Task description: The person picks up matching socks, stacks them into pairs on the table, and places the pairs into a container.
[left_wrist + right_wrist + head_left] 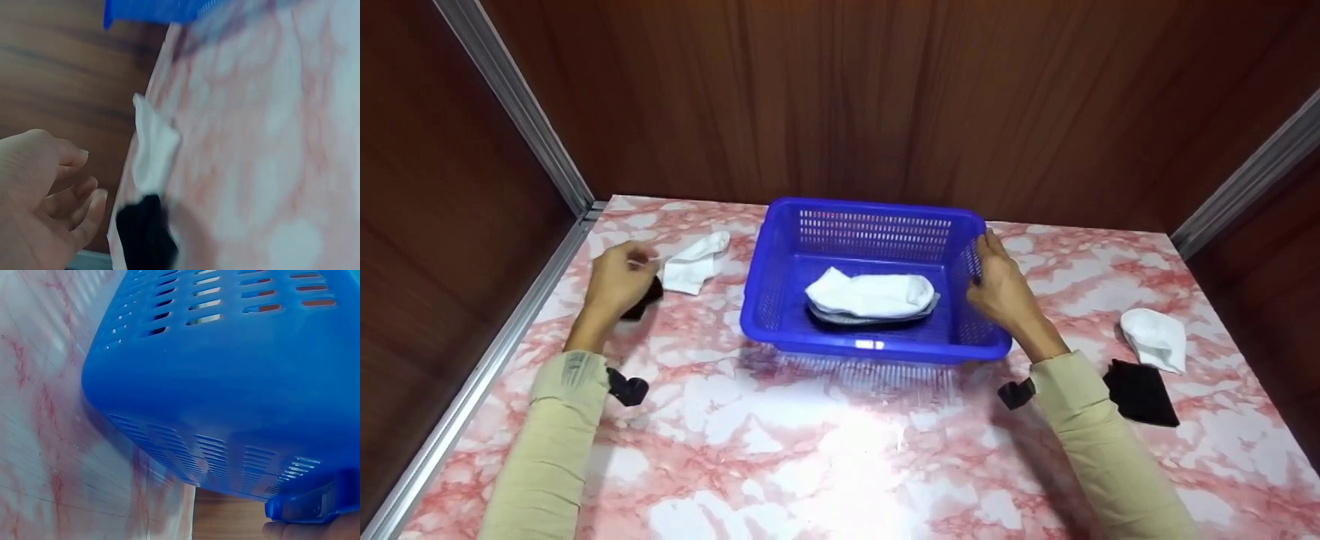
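A blue plastic basket [810,342] stands at the back middle of the table. My right hand [997,285] grips its right rim, and a few fingertips [275,530] show under the rim in the right wrist view. Inside the basket lies a flat stack of socks, a white sock [877,294] on top with grey and dark ones below. At the left, my left hand [619,281] hovers beside a black sock [646,300], its fingers loosely bent with nothing between them in the left wrist view. Just beyond lies a white sock [154,149], close to the black one.
Another white sock [1156,339] and a black sock [1141,394] lie at the right, near my right forearm. Dark wood panels [877,97] close off the back and both sides, with metal rails [521,97] at the corners. The tabletop [697,465] has a red-and-white marble pattern.
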Tool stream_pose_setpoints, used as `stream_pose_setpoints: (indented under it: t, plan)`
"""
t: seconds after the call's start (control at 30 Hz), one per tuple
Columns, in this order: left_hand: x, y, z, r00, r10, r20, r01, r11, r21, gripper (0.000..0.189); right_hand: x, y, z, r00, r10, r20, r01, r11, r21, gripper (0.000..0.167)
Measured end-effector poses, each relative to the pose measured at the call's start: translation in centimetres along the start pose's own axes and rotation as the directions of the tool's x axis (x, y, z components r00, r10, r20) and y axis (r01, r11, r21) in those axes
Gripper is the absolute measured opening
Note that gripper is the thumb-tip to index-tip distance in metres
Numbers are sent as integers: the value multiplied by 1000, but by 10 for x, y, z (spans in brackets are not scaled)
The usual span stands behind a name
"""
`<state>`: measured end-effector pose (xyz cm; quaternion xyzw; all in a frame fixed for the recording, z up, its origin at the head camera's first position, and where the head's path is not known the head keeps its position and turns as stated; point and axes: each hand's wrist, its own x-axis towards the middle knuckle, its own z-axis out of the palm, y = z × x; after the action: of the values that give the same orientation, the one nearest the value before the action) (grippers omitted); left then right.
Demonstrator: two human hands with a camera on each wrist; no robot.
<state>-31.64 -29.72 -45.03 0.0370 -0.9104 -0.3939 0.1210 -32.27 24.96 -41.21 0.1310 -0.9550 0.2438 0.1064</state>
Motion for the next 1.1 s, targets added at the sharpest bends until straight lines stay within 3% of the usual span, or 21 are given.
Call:
stream_pose_setpoints:
  t: [0.27, 0.4, 0.5, 0.63, 0.87, 1.1]
  plan:
    - [-7, -39, -4, 999, -46, -28, 48, 998, 45, 46, 1, 0, 2, 1000, 6, -7, -6, 1000, -4, 75]
    - [-10, -48, -5, 998, -61, -2, 61, 997, 49, 59, 1, 2, 3, 1000, -3, -18, 3, 1000, 4, 75]
    - [-11, -53, -6, 998, -42, 41, 38, 995, 98, 67, 1, 3, 3, 1000, -3, -24, 3, 1000, 6, 75]
    - [-11, -55, -4, 997, -20, 72, 8, 987, 159, 67, 1, 4, 3, 1000, 4, -27, -4, 1000, 15, 75]
    - [-11, -53, -4, 998, -20, 51, 9, 978, 206, 44, -1, 5, 1, 999, 9, -35, -9, 1000, 20, 75]
    - [-20, -45, -9, 998, 20, 55, -31, 977, 209, 35, 0, 1, 2, 1000, -1, -25, 0, 1000, -18, 74]
